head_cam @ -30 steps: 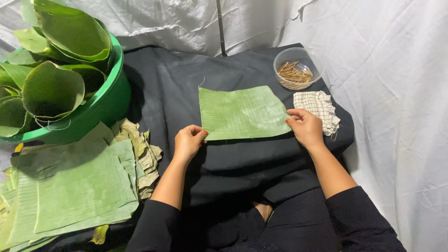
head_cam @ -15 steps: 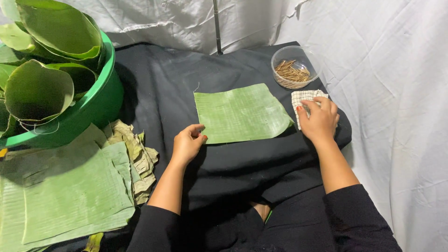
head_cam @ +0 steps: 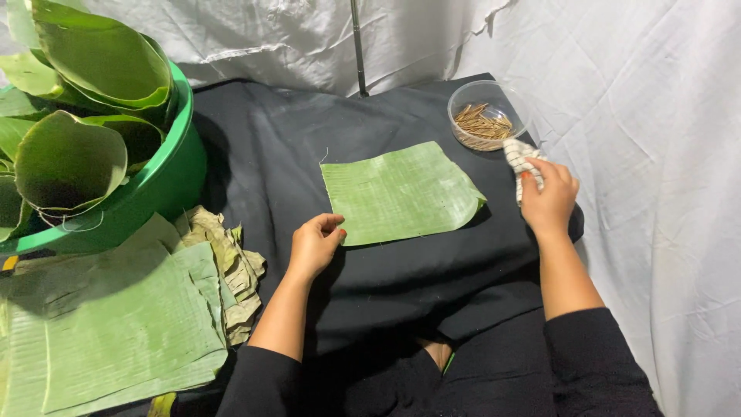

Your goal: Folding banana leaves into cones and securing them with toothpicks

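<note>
A green plastic tub stands at the far left, filled with banana leaves curled into cones. In front of it lies a flat stack of large banana leaves, and just beside the stack's right edge sits a heap of dry, yellowish leaf trimmings. At the far right corner of the black cloth stands a clear round container holding what appear to be thin wooden sticks. White sheeting hangs behind and to the right.
</note>
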